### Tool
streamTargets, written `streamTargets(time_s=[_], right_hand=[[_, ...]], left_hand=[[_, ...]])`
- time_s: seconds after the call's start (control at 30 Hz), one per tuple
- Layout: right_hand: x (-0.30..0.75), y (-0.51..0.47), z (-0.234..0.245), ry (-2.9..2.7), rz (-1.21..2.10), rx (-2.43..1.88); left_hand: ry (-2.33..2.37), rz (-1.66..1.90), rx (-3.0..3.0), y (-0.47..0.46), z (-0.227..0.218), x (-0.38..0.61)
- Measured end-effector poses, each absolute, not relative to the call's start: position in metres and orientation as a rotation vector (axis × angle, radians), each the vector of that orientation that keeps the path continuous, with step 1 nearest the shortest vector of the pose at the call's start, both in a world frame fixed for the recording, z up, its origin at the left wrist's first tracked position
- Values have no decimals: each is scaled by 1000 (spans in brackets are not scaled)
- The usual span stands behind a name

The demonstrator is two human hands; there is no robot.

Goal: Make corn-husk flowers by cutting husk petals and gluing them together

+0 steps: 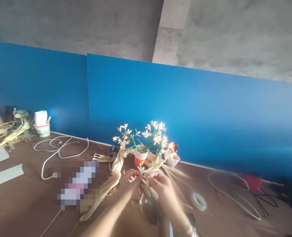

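Note:
My left hand (128,180) and my right hand (160,185) meet over the brown table (32,204), fingers pinched together on a small pale husk flower (142,170) held between them. Just behind it stands an orange paper cup (139,158) with a bunch of finished cream flowers on green stems (146,133). Long dried corn husk strips (109,187) lie by my left hand.
A white cable (59,149) loops at the left. A white tub (42,129) and a husk pile (10,131) sit far left. A tape roll (198,201) lies right of my hands. A red tool (252,181) with cords lies far right. A blue wall panel (185,108) backs the table.

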State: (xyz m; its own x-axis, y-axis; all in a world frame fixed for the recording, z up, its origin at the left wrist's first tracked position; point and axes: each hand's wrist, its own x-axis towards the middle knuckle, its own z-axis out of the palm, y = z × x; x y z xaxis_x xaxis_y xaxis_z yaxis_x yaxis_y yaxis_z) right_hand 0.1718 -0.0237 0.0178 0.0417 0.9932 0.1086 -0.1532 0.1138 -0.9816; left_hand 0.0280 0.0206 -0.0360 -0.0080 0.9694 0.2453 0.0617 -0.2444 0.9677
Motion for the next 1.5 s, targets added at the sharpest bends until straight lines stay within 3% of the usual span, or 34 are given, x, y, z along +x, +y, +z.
streamTargets(time_s=[0.13, 0.37, 0.47, 0.7, 1.03, 1.27, 1.37, 1.5], right_hand=[[170, -26, 14, -1255, 972, -998], [166, -35, 15, -1763, 183, -859], [166, -34, 13, -1804, 72, -867], [171, -28, 5, -1762, 176, -913], [170, -27, 12, -1502, 592, -1164], [168, -25, 20, -1175, 1001, -1111], [173, -24, 20, -1309, 865, -1184], [179, -21, 13, -1705, 377, -1214]], left_hand=[[1219, 1326, 1419, 18, -27, 28], [1216, 1316, 1403, 8, -19, 29], [1201, 1327, 1393, 10, -23, 30], [1192, 1319, 1435, 12, -22, 28], [1221, 1336, 1470, 18, -31, 28], [1210, 1352, 1437, 17, -32, 29], [1198, 1351, 1440, 17, -33, 29], [1205, 1332, 1459, 16, -30, 29]])
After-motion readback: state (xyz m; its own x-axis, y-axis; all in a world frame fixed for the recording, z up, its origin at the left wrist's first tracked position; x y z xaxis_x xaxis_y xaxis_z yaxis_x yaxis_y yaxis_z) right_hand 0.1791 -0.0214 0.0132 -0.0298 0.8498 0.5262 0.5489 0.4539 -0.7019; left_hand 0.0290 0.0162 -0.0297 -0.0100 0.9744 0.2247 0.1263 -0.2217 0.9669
